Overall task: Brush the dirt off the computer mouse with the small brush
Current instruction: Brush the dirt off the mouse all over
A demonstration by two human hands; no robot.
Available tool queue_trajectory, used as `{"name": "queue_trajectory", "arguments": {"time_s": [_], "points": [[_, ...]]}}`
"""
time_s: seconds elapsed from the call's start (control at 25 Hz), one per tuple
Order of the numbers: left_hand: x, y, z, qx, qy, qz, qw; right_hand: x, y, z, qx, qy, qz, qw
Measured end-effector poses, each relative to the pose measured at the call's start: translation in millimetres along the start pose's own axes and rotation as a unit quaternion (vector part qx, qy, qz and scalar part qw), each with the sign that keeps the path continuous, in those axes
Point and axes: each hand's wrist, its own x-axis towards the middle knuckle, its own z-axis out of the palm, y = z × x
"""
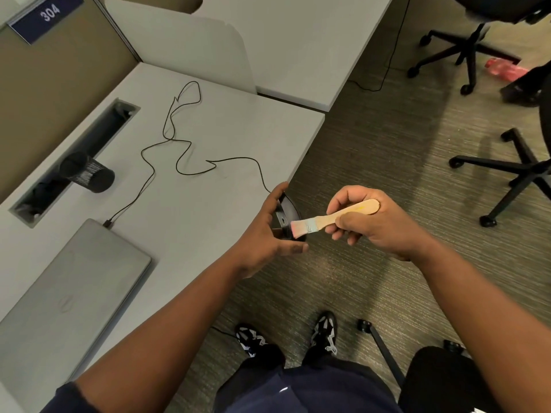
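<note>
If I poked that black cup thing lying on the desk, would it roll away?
Probably yes. The black mesh cup lies on its side on the flat desk, and its round wall should let it roll. It looks like thin mesh, so likely light; a small poke may move it. The slot behind could stop it.

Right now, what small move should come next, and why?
Probably a short sweep of the brush across the mouse: the bristles already touch it, the left hand holds it tilted past the desk edge, so dirt falls clear.

You are standing in an office. A cubicle partition is bearing a "304" nameplate, grey desks are lining it, and wheeled chairs are sitting on carpet.
</note>
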Motion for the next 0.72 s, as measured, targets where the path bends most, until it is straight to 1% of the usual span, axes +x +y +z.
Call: {"name": "queue_trajectory", "arguments": {"time_s": [0.08, 0.16, 0.28, 0.32, 0.36, 0.48, 0.6, 0.64, 0.72], "points": [[-2.6, 3.4, -1.7, -0.072, -0.03, -0.022, 0.997, -1.5, -0.8, 0.2, -0.002, -0.012, -0.002, 1.0], [-5.4, 6.8, -1.6, -0.173, -0.052, -0.036, 0.983, -2.8, -0.6, 2.0, -0.003, -0.023, -0.007, 1.0], [-6.0, 12.8, 1.7, -0.335, -0.046, -0.061, 0.939, -4.1, 0.7, 6.3, -0.009, -0.026, -0.011, 1.0], [-5.8, 13.5, 3.0, -0.367, -0.04, -0.068, 0.927, -4.1, 1.5, 7.2, -0.017, -0.03, -0.013, 0.999], [-5.8, 13.4, 4.7, -0.374, -0.028, -0.072, 0.924, -4.3, 2.4, 7.7, -0.026, -0.036, -0.013, 0.999], [-3.3, 11.0, 10.0, -0.342, 0.02, -0.081, 0.936, -5.9, 4.8, 5.4, -0.05, -0.046, -0.007, 0.998], [-0.3, 9.6, 10.4, -0.334, 0.039, -0.096, 0.937, -7.8, 6.2, -2.4, -0.085, -0.033, -0.018, 0.996], [0.5, 9.2, 9.8, -0.33, 0.043, -0.101, 0.938, -9.2, 6.2, -5.2, -0.08, -0.027, -0.028, 0.996], [0.6, 9.3, 8.7, -0.338, 0.048, -0.105, 0.934, -12.0, 5.3, -7.4, -0.031, -0.014, -0.055, 0.998]]}}
